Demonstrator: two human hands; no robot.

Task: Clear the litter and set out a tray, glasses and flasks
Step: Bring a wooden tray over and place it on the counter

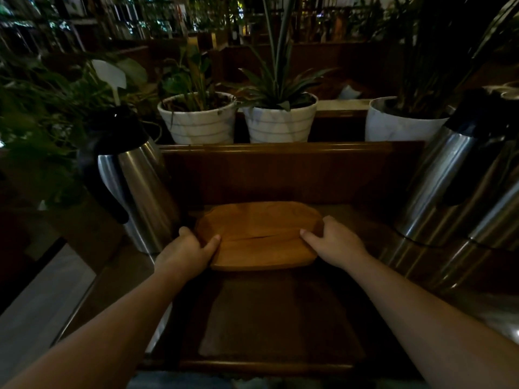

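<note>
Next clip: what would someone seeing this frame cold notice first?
The lit wooden tray at the centre of the dark table, gripped at its two ends by the left hand and the right hand. Steel flasks flank it: one with a black handle on the left, taller ones on the right. Behind, white plant pots line a ledge.

L hand [188, 249] & R hand [331, 242] outstretched, fingers curled, gripping.
</note>
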